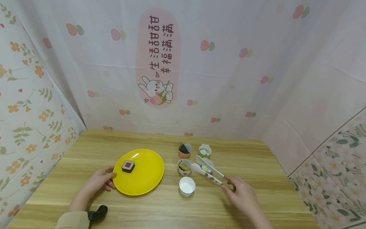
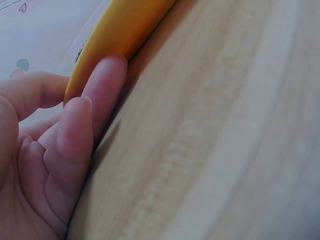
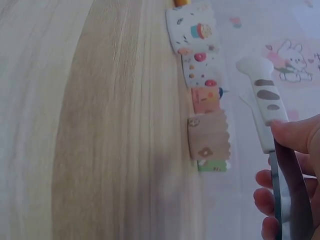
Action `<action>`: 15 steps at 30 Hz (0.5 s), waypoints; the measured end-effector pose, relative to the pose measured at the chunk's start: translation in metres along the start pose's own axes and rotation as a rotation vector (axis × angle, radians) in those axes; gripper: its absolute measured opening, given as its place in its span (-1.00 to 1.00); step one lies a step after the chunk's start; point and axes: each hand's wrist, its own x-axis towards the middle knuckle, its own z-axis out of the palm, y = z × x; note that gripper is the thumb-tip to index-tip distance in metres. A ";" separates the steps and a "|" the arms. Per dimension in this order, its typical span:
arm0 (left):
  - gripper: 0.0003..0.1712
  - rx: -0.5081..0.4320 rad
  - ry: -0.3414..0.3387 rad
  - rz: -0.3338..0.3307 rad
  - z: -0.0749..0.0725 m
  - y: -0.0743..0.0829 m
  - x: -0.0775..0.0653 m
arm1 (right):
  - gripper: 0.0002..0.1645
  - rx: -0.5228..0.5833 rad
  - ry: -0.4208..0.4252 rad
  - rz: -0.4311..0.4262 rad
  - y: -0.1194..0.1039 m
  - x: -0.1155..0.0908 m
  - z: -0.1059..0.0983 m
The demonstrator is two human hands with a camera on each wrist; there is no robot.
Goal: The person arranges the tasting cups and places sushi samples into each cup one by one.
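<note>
My left hand pinches the left rim of a round yellow plate, thumb over the edge and fingers beneath. A square sushi piece, black-edged with a red centre, lies on the plate's left side. In the left wrist view the fingertips press under the plate's edge. With my right hand I grip a pair of tongs with white, brown-spotted paw tips, standing slightly apart. The tips overlap a paper cup holding a white, green and yellow piece. In the right wrist view the tongs are above the cups' level.
Several scalloped paper cups stand mid-table: an orange cup with a dark piece, a green cup, a patterned cup with a greenish piece, and a white cup nearest me. Patterned curtains border the wooden table.
</note>
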 end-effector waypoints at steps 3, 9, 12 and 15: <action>-0.31 0.003 0.004 -0.003 0.000 0.000 0.000 | -0.57 -0.001 -0.004 -0.001 -0.004 0.002 0.001; -0.30 0.010 0.001 0.001 0.000 0.001 -0.002 | -0.57 -0.002 0.011 -0.036 -0.010 0.006 0.003; -0.30 0.007 0.000 0.003 0.000 0.000 -0.001 | -0.58 0.003 0.016 -0.055 -0.014 0.008 0.004; -0.30 0.005 -0.001 0.006 0.000 0.000 -0.001 | -0.58 0.011 0.012 -0.064 -0.019 0.011 0.004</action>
